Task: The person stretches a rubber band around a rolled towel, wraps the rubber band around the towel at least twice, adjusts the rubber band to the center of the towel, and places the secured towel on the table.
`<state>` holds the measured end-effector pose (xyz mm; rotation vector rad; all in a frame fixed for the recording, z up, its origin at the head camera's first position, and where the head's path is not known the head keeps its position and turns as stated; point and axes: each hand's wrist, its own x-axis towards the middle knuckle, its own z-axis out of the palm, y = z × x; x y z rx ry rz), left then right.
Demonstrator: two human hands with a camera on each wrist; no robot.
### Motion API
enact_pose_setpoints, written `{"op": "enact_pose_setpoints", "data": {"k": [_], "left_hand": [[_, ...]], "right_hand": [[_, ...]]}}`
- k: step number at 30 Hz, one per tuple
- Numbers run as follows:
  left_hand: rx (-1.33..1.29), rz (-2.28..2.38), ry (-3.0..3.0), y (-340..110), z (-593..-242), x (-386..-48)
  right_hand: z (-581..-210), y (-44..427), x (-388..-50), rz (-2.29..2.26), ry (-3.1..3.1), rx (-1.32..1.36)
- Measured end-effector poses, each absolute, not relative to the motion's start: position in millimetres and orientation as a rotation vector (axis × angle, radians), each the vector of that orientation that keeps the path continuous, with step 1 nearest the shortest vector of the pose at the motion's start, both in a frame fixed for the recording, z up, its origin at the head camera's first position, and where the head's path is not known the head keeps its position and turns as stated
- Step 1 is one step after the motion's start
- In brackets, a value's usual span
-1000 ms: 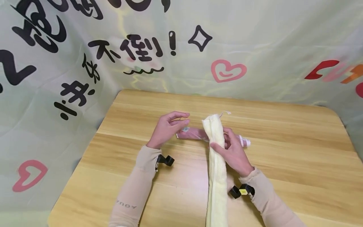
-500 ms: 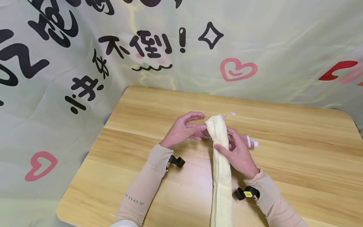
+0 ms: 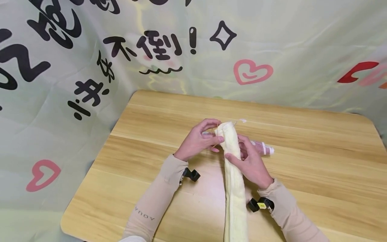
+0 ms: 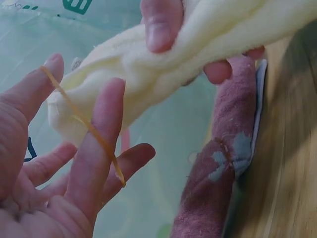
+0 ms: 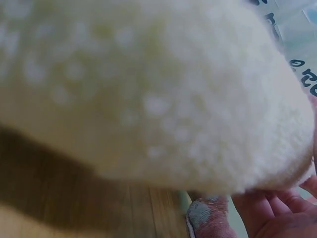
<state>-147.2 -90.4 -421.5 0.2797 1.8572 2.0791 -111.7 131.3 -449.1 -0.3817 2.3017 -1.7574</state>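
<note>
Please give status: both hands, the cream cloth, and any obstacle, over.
Right hand holding cream cloth near far end. Left hand at that end, rubber band stretched on fingers. Pink roll behind cloth; apparently no obstacle.

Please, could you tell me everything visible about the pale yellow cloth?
The pale yellow cloth looks fuzzy, like towelling, gathered lengthwise into a long strip. The right hand grips it near its far end; its near end leaves the head view. It crosses above a pink roll. Whether the left hand touches it is unclear.
</note>
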Motion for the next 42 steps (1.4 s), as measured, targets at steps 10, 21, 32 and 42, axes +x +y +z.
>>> {"op": "enact_pose_setpoints", "data": {"k": [10, 21, 32, 42], "left_hand": [[0.339, 2.062, 1.941, -84.7, -416.4, -145.0], [0.426, 1.996, 2.031, -83.4, -413.0, -143.6], [0.453, 1.867, 2.152, -82.7, -422.3, -141.0], [0.47, 1.872, 2.231, -87.5, -422.6, -141.9]], "right_hand": [[-451.8, 127.4, -110.5, -1.701, 2.379, -0.447], [-452.2, 123.7, -105.7, -1.622, 2.482, -0.531], [-449.7, 126.0, -100.5, -1.542, 2.495, -0.68], [-426.3, 119.6, -120.8, -1.663, 2.508, -0.626]]}}
